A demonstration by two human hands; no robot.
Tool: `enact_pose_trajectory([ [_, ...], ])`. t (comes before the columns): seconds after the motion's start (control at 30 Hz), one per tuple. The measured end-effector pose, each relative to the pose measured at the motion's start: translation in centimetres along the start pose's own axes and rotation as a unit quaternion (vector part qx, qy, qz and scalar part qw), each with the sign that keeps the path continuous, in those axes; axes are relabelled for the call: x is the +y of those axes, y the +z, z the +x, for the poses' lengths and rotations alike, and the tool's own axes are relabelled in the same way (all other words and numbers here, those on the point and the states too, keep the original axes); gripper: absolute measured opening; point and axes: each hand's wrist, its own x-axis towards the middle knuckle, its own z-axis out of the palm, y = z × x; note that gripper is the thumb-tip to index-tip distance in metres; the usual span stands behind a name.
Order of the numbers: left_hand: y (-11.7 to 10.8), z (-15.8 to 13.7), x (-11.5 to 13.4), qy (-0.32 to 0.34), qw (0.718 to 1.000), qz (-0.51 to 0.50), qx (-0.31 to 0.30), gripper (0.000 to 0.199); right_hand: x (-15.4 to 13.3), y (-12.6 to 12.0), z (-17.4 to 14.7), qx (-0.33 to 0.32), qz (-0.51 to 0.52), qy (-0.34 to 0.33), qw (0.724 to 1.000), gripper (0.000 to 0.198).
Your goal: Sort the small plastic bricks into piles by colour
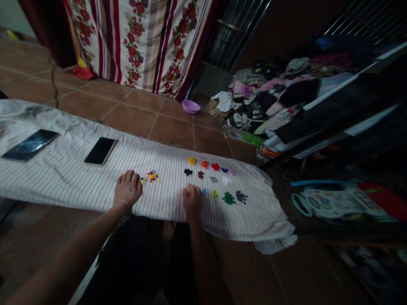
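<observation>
My left hand (127, 188) rests palm down on the striped cloth (152, 199), fingers stretched out. Just right of its fingertips lies a loose pile of small mixed-colour pieces (151, 176). My right hand (193, 203) is closed in a pinch over some tiny cream pieces (188, 188); whether one is between the fingers is hidden. Beyond and beside it the same small pieces lie sorted by colour: yellow (191, 160), orange (204, 164), red (215, 166), black (188, 172), brown (200, 174), blue (203, 191), lime (215, 195), dark green (228, 198) and dark grey (241, 197).
Two phones (101, 151) (30, 145) lie on the cloth to the left. A purple basin (190, 106) stands on the tiled floor behind the table. Heaped clothes (270, 91) fill the back right, and a shelf edge (311, 228) is at the right.
</observation>
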Motion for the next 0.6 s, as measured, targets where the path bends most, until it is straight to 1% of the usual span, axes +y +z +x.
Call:
enact_pose_trajectory([
  [0.1, -0.03, 0.02, 0.04, -0.002, 1.000, -0.004, -0.002, 0.027, 0.14, 0.14, 0.10, -0.018, -0.015, -0.008, 1.000, 0.031],
  [0.17, -0.07, 0.02, 0.05, -0.002, 1.000, -0.005, -0.001, 0.027, 0.22, 0.19, 0.12, -0.026, -0.013, -0.009, 1.000, 0.028],
  [0.27, -0.12, 0.01, 0.05, -0.001, 1.000, -0.006, -0.002, 0.028, 0.21, 0.17, 0.10, -0.022, -0.002, -0.004, 1.000, 0.025],
  [0.37, -0.17, 0.01, 0.07, -0.001, 1.000, -0.008, -0.004, 0.028, 0.06, 0.08, 0.09, -0.018, 0.000, -0.005, 1.000, 0.025],
  [0.6, -0.19, 0.04, 0.10, -0.014, 0.999, -0.033, -0.004, 0.027, 0.19, 0.24, 0.24, -0.035, 0.003, -0.008, 0.999, 0.025],
])
